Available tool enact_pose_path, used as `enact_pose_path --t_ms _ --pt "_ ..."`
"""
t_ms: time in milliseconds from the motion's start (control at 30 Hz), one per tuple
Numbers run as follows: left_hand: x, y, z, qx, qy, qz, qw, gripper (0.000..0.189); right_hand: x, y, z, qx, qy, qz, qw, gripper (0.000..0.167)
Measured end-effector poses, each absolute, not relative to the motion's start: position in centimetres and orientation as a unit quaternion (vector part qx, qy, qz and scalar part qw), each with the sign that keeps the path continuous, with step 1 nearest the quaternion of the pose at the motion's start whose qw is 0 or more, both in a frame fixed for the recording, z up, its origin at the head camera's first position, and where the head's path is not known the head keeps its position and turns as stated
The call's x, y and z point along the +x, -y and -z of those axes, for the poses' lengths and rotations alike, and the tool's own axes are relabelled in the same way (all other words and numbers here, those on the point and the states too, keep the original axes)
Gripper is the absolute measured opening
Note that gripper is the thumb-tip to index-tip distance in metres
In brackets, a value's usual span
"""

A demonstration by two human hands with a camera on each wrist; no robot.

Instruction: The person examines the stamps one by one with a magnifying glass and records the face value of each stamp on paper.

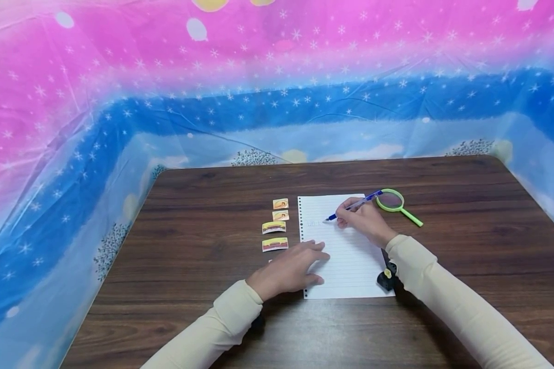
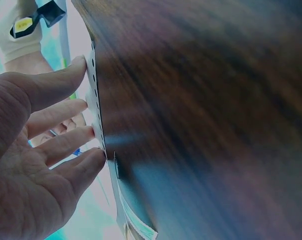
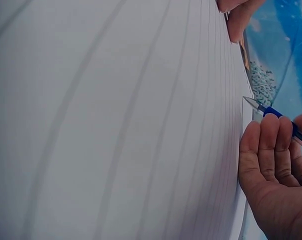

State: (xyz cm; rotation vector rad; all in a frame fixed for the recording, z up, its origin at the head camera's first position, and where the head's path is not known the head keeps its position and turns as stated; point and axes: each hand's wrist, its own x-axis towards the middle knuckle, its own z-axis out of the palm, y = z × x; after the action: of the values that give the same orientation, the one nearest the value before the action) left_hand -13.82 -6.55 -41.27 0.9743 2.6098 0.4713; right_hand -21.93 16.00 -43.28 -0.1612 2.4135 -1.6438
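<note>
Blue pen (image 1: 367, 199) in the pinch of the right hand (image 1: 363, 220), left hand (image 1: 288, 267) outspread at the lined paper's (image 1: 346, 269) punched edge

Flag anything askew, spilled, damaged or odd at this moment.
Nothing looks spilled or damaged. One small oddity: the lower yellow card, left of the lined paper, looks bowed rather than flat on the table. The pen in the right hand looks ordinary.

Blue pen (image 1: 359, 204) is tilted, tip down right by some faint blue writing (image 1: 314, 224) on 1 sheet of lined white paper (image 1: 346, 264), lying on the counter (image 1: 203, 205), holes down its left edge.
</note>
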Motion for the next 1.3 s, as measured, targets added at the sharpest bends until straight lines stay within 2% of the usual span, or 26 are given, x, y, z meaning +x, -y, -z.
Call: enact_pose_path --t_ms 767,1300 --pt "-13.78 6.46 41.23 0.348 -0.912 -0.16 0.145 0.048 -21.93 -15.92 43.37 -0.1 -0.804 0.575 0.113 0.021" --pt "-13.62 6.46 40.99 0.347 -0.913 -0.156 0.144 0.047 -22.12 -15.75 43.59 -0.037 -0.811 0.576 0.094 0.02"
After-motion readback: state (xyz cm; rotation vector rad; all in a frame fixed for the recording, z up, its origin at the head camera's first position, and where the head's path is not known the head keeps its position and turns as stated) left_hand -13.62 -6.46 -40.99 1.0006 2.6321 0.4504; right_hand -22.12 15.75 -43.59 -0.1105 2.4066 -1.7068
